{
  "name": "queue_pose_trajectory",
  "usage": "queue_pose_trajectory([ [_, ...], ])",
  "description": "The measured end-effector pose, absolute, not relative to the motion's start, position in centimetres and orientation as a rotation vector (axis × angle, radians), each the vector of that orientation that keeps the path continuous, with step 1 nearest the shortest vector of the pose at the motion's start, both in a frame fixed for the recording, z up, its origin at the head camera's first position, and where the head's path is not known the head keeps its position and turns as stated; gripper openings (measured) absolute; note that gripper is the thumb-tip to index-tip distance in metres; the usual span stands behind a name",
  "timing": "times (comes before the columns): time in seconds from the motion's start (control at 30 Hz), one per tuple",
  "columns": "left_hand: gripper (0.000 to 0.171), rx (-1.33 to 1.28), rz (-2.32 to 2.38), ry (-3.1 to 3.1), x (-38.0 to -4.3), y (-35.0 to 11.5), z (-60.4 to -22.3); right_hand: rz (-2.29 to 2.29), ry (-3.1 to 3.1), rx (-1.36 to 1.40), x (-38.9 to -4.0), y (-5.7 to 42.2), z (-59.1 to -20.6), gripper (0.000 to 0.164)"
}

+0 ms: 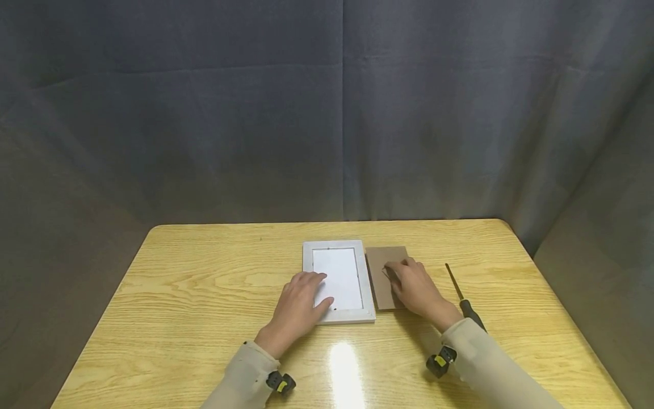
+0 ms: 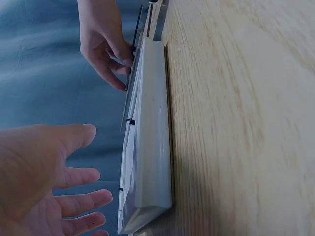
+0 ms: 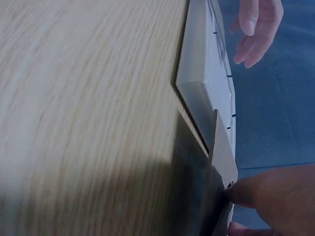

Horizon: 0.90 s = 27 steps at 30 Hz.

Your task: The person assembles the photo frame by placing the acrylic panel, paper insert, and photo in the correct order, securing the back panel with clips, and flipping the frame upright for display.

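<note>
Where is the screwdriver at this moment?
In the head view, the screwdriver lies on the table, right of the brown board, beside the right hand.

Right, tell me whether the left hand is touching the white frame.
Apart. The left wrist view shows curtain visible in the gap between the fingers of the left hand and the white frame.

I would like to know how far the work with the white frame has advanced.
Done, it seems: a white sheet lies inside the white frame. In hand: the right grip holds the brown board raised from the table, beside the frame. Remaining, if the frame is being closed: the board is not yet in it, and the screwdriver lies on the table, unheld.
</note>
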State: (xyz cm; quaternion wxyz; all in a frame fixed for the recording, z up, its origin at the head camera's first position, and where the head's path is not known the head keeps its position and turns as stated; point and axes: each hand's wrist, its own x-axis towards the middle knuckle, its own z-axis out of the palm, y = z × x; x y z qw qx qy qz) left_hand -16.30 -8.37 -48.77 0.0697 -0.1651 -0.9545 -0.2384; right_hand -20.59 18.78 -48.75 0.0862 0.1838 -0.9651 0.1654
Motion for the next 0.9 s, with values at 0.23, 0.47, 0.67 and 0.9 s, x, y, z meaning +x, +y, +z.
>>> queue_pose_trajectory([
  [0.23,0.056,-0.469,-0.715,-2.885,-16.4,-9.0,-48.8,0.492,-2.846,0.56,-20.3,18.2,-48.1,0.036],
  [0.47,0.065,-0.457,-0.651,-2.916,-16.5,-9.8,-49.0,0.495,-2.82,0.597,-20.0,17.8,-47.6,0.037],
  [0.67,0.09,-0.494,-0.602,-3.013,-16.3,-10.3,-49.3,0.509,-2.843,0.614,-19.7,17.3,-47.0,0.037],
  [0.9,0.097,-0.519,-0.58,-3.049,-16.1,-10.6,-49.4,0.547,-2.855,0.64,-19.4,16.3,-46.5,0.036],
])
